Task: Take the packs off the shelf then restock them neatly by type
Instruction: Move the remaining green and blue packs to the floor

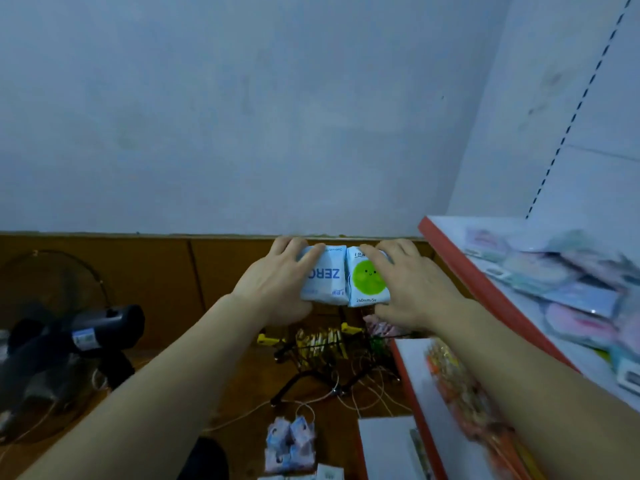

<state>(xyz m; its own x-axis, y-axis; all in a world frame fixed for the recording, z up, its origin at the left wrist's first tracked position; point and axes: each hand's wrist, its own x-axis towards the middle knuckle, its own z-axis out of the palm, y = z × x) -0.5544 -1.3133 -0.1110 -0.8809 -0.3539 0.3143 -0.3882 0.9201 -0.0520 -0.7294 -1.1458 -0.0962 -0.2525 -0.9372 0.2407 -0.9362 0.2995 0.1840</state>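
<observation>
Mid-frame, left hand (277, 282) grips the ZERO pack (325, 277), right hand (412, 285) grips the green-dot pack (367, 280) — looks like the take-off step, next set them down sorted

Blue ZERO pack (325, 277) upside-down, touching green-dot pack (367, 281), both held mid-air; more packs on shelf (485, 282).

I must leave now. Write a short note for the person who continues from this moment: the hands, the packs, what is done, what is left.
Left hand grips the ZERO pack, upside down. Right hand grips the green-face pack. The two packs touch side by side, held in the air left of the shelf.
Done: these two are off the shelf.
Left: mixed packs are on the upper shelf; small packs lie on the floor. Sorting by type is not yet visible.
</observation>
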